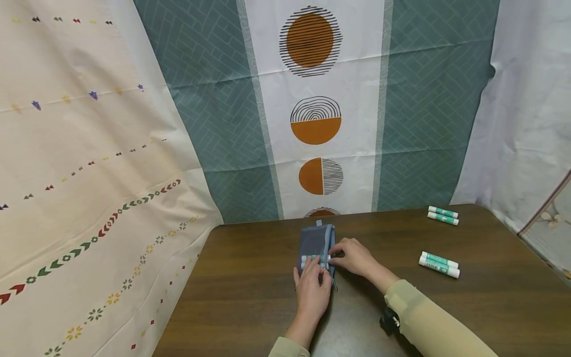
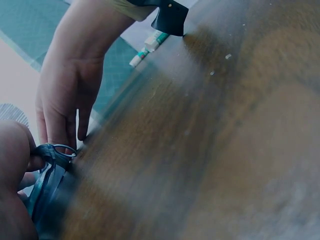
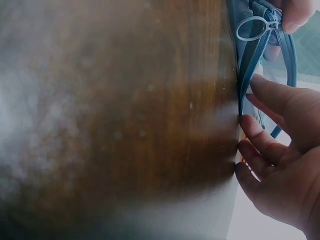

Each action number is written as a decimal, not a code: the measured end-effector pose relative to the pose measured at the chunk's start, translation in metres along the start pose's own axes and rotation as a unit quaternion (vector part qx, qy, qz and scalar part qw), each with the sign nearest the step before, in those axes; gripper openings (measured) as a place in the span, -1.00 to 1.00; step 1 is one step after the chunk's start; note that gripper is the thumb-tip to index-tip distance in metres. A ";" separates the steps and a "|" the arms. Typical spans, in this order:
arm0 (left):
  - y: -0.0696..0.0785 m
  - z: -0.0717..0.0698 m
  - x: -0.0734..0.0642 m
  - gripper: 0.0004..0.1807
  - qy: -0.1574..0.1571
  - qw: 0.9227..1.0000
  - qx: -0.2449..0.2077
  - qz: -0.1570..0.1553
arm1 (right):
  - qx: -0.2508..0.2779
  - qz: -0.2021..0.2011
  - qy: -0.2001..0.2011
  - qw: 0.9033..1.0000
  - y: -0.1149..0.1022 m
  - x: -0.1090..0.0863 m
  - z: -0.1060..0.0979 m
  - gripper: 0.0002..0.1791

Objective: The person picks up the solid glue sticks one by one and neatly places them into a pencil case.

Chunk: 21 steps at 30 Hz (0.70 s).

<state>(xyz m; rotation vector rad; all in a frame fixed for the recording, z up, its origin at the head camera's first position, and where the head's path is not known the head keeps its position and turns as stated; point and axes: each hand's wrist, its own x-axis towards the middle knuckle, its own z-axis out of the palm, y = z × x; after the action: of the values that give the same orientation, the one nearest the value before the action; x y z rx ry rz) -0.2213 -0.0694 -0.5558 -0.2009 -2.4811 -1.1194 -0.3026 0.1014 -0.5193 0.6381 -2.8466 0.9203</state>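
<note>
A blue-grey zip pouch [image 1: 315, 240] lies on the table, its zipped side facing right and parted. White-and-green glue sticks [image 1: 308, 259] show through its front. My left hand [image 1: 314, 290] lies over the pouch's near part, and its fingers pinch the pouch by the zip end. At the pouch's opening, my right hand [image 1: 354, 258] pinches the white end of a glue stick. An oval ring zip pull [image 3: 251, 28] hangs at the near end of the zip in the right wrist view. My fingers hide part of the glue sticks.
On the right of the brown wooden table [image 1: 250, 297], a pair of glue sticks [image 1: 439, 264] lies side by side. Farther back is another pair [image 1: 443, 215]. Patterned cloths [image 1: 214, 99] hang behind the table and along its left.
</note>
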 end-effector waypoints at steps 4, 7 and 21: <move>0.000 0.000 0.000 -0.81 -0.002 1.000 -0.001 -0.001 | 0.008 0.001 0.001 1.000 0.000 0.000 0.001 -0.78; 0.001 -0.001 0.000 -0.80 -0.003 1.000 -0.002 -0.003 | 0.010 0.003 0.001 1.000 0.001 -0.001 0.002 -0.78; 0.001 -0.001 -0.001 -0.81 0.000 1.000 0.001 0.002 | 0.028 -0.010 -0.004 1.000 0.003 -0.002 -0.001 -0.76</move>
<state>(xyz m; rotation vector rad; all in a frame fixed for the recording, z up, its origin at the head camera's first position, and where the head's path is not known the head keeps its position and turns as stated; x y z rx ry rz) -0.2202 -0.0696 -0.5551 -0.2043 -2.4815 -1.1148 -0.3021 0.1051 -0.5212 0.6764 -2.8251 0.9992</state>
